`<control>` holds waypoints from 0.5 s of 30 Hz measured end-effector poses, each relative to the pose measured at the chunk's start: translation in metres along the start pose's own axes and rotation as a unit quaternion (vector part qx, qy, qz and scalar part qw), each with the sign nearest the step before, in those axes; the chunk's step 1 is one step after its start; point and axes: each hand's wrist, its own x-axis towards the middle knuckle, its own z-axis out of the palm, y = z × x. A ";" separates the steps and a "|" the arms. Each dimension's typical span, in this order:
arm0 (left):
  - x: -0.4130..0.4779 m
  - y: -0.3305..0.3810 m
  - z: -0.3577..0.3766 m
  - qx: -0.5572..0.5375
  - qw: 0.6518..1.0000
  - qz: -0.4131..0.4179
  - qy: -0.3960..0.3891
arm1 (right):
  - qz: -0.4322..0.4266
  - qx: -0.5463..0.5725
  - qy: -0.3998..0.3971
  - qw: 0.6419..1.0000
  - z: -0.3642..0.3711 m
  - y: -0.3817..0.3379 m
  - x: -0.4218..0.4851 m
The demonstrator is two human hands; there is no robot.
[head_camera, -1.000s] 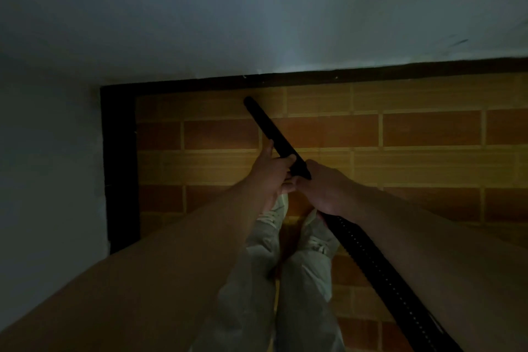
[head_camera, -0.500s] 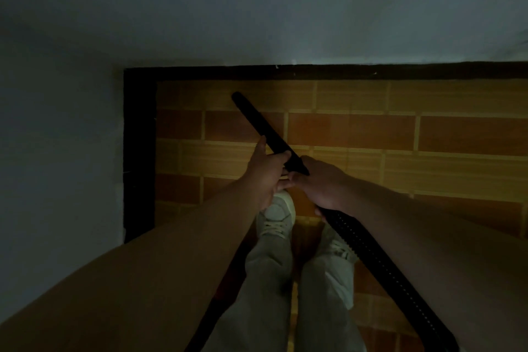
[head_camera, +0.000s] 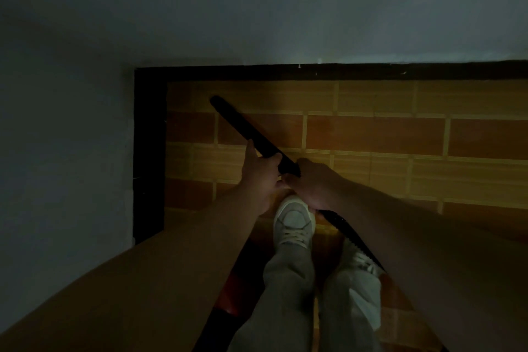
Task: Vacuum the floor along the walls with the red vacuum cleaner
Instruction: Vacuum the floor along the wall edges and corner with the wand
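The room is dim. A black vacuum nozzle tube (head_camera: 243, 126) slants up and left over the orange tiled floor (head_camera: 371, 134), its tip near the left corner. My left hand (head_camera: 258, 171) grips the tube from the left side. My right hand (head_camera: 313, 184) holds it just behind, where the ribbed black hose (head_camera: 350, 237) begins and runs down to the right. A red part of the vacuum cleaner (head_camera: 230, 294) shows low, left of my legs, mostly hidden by my left arm.
Pale walls meet in a corner at the upper left, edged by a black skirting (head_camera: 148, 151) on the left and along the far side. My two feet in light shoes (head_camera: 294, 220) stand on the tiles below my hands.
The view has shifted right relative to the corner and the nozzle tip now points further toward the left skirting. My left foot has stepped forward. Both hands keep their hold.
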 end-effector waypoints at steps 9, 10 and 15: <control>0.031 0.015 -0.038 0.002 0.999 0.011 0.049 | -0.019 -0.141 0.013 0.990 0.026 -0.039 0.033; 0.035 0.017 -0.042 0.001 0.998 0.015 0.056 | -0.019 -0.135 0.023 0.990 0.028 -0.044 0.036; 0.048 0.026 -0.056 -0.003 0.998 0.030 0.062 | -0.034 -0.141 0.025 0.989 0.032 -0.063 0.045</control>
